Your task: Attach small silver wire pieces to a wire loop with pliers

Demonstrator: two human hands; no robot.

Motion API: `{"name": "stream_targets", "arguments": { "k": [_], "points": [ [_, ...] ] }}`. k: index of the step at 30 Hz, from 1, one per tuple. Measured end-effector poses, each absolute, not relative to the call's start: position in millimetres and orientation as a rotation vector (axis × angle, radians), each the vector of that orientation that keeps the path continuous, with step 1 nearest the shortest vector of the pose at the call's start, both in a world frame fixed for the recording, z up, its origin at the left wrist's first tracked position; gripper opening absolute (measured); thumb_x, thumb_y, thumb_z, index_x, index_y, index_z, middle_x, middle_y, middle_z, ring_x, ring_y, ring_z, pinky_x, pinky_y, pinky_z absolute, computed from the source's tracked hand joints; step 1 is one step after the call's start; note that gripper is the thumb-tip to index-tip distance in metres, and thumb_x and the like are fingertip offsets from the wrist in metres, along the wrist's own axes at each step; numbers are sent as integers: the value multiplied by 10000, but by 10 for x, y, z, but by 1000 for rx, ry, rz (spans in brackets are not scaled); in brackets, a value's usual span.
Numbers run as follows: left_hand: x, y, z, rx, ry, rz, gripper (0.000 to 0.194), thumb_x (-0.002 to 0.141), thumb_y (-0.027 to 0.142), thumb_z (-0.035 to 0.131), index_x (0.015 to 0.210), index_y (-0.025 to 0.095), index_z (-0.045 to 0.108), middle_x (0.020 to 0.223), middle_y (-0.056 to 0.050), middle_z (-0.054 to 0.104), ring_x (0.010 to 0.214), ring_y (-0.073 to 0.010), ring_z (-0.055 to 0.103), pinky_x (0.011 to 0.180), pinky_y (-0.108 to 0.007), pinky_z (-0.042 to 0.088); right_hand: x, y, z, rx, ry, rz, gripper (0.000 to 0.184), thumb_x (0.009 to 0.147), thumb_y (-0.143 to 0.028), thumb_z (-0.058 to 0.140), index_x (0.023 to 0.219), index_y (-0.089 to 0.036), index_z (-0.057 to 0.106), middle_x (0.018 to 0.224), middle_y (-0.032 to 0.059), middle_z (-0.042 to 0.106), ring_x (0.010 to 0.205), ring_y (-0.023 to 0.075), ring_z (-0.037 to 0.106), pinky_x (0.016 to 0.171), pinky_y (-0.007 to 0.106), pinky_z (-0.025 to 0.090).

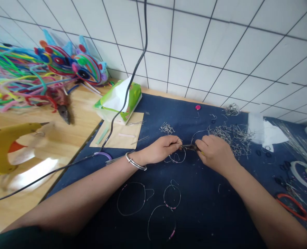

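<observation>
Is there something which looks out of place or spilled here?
The black cable looks out of place: it dangles in front of the tissue pack. Wire pieces lie scattered; whether spilled, I cannot tell.

silver bangle [135, 163], dark green sleeve [26, 238]

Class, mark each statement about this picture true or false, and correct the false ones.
1. The right hand grips a pair of pliers. True.
2. The silver bangle is on the right wrist. False: the bangle is on the left wrist.
3. The yellow glue gun lies on the wooden surface. True.
4. The tissue pack is plain red. False: the tissue pack is mostly green.
5. The left hand holds a wire loop. True.
</observation>
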State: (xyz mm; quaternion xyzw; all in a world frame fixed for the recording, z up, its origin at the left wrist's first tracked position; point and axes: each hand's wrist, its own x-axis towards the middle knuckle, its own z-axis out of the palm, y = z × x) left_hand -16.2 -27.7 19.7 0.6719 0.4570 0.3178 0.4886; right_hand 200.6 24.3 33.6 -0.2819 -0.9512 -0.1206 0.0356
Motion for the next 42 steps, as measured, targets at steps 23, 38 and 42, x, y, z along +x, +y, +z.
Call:
{"name": "stream_targets", "arguments": {
  "k": [23, 38, 42],
  "points": [
    [-103, -321, 235, 1586, 1209, 909, 193, 854, 243, 368, 743, 151, 497, 672, 9, 464, 616, -89, 420, 582, -219, 351, 1967, 186, 296, -995, -2847, -284, 181, 826, -259, 417, 744, -166, 548, 692, 43, 479, 667, 143, 410, 580, 266, 260],
    [-127, -320, 233, 1685, 1187, 821, 186, 839, 230, 391, 796, 146, 551, 716, -1, 503, 620, -89, 439, 580, -215, 361, 2095, 286, 331, -848, -2819, -360, 190, 812, -225, 426, 833, -182, 611, 700, 43, 519, 689, 156, 425, 631, 279, 296],
    [-114, -314, 229, 1732, 1193, 817, 180, 830, 216, 398, 791, 151, 561, 741, -13, 530, 659, -102, 476, 618, -230, 382, 2078, 261, 323, -858, -2797, -323, 189, 808, -219, 429, 828, -184, 614, 687, 37, 525, 676, 147, 432, 611, 274, 288]
  ]
}}
